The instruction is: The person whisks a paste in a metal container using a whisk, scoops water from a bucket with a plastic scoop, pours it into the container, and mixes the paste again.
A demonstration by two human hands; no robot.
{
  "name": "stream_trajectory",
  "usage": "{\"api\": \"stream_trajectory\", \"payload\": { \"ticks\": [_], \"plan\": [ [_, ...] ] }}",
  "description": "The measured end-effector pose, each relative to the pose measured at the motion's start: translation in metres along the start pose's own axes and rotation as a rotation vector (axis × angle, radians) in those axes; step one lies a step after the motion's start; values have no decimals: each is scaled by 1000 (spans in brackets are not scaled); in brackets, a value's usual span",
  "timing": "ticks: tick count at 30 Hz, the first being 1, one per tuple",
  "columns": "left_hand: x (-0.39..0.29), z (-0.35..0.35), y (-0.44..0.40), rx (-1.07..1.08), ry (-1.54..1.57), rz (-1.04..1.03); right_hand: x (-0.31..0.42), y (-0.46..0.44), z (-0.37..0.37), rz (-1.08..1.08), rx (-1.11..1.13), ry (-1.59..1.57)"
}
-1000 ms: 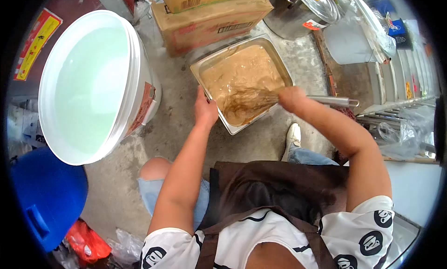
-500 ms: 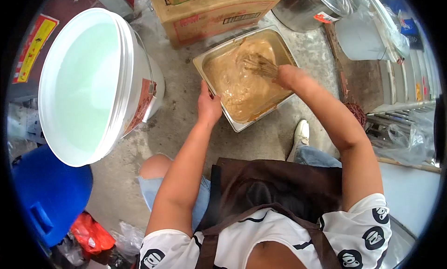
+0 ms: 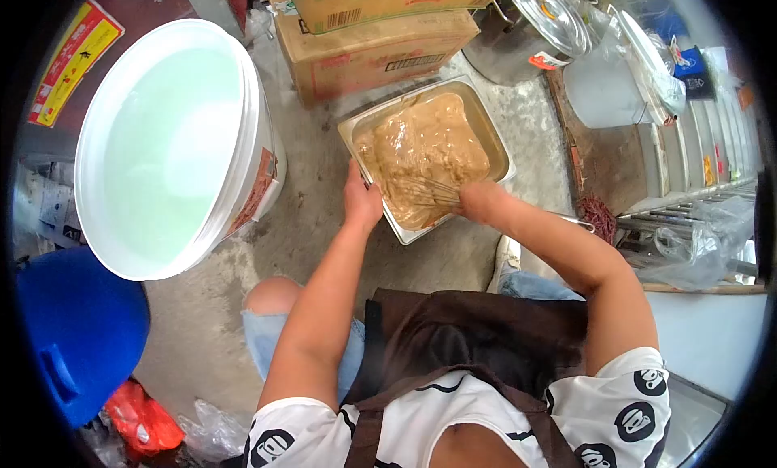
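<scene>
A rectangular metal pan [image 3: 491, 128] on the concrete floor holds a thick, glossy light-brown mixture [image 3: 433, 132]. My left hand [image 3: 362, 201] grips the pan's left rim, thumb at the edge and fingers partly hidden below it. In my right hand [image 3: 482, 202] is a wire whisk [image 3: 430, 192], its wires dipped in the mixture near the pan's front right side. The end of the whisk's handle shows beyond my forearm.
Left of the pan stands a large white bucket [image 3: 257, 180] of pale liquid, beside a blue plastic barrel [image 3: 89, 322]. Cardboard boxes [image 3: 372, 59] and a steel pot [image 3: 510, 43] sit behind the pan. A wire rack [image 3: 672, 217] is at right.
My right hand has drawn the whisk from the pan's far side toward its near edge. The view has shifted slightly. My left hand keeps its hold on the rim.
</scene>
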State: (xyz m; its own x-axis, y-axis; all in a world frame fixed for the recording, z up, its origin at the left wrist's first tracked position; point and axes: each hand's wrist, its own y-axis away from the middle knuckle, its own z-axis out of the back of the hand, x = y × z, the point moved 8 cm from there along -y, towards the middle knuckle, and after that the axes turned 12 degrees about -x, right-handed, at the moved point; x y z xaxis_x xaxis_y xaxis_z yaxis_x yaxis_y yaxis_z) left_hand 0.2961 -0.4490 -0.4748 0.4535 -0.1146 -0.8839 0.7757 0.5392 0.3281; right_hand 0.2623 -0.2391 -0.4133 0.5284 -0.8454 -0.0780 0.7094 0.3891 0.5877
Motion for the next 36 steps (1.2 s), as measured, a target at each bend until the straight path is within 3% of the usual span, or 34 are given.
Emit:
{"api": "stream_trajectory", "payload": {
  "ticks": [5,11,18,27,35,36],
  "plan": [
    [-3,1,-3,-51,-140,-116,-41,9,15,-85,-45,80],
    [-5,-5,2,86,40,-25,-91,33,23,-259,-135,107],
    [-5,-1,5,85,-127,65,-118,26,50,-340,-299,94],
    [-7,1,2,62,-95,9,-85,-59,38,-317,-163,38],
    [0,-4,2,65,-18,38,-31,-56,33,-296,-76,-122],
    [5,-6,1,74,-12,54,-20,-56,31,-213,-81,-141]
  ]
}}
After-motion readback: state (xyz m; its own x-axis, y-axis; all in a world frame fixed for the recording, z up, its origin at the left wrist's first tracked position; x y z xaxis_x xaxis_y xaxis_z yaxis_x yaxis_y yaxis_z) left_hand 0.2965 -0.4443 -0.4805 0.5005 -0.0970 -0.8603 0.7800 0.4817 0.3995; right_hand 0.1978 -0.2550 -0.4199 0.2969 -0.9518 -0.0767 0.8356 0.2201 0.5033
